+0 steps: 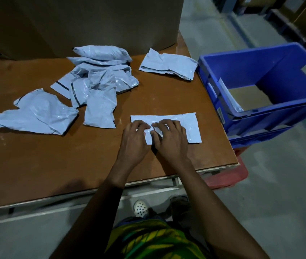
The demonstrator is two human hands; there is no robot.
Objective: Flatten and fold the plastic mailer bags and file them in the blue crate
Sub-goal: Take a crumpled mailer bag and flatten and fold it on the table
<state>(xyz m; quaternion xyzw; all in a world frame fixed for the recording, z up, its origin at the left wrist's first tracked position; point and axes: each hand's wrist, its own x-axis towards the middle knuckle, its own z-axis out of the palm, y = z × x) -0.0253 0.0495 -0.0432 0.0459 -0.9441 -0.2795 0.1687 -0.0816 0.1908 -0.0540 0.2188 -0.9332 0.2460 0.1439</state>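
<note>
A pale grey mailer bag (191, 126) lies flat on the brown table (36, 165), near its right edge. My left hand (133, 141) and my right hand (170, 141) press down side by side on its left half, fingers bent. The right fingertips touch a small raised crease at the middle. A loose pile of crumpled mailer bags (96, 81) sits at the table's centre back, one more crumpled bag (36, 113) lies at the left, and a folded stack (167, 66) rests at the back right. The blue crate (260, 118) stands off the table's right edge, with a folded bag (228, 98) leaning against its near wall.
A big cardboard box (92, 21) stands along the table's back edge. Below the crate sits something red (225, 176). Grey floor lies to the right, and my feet show under the table's front edge.
</note>
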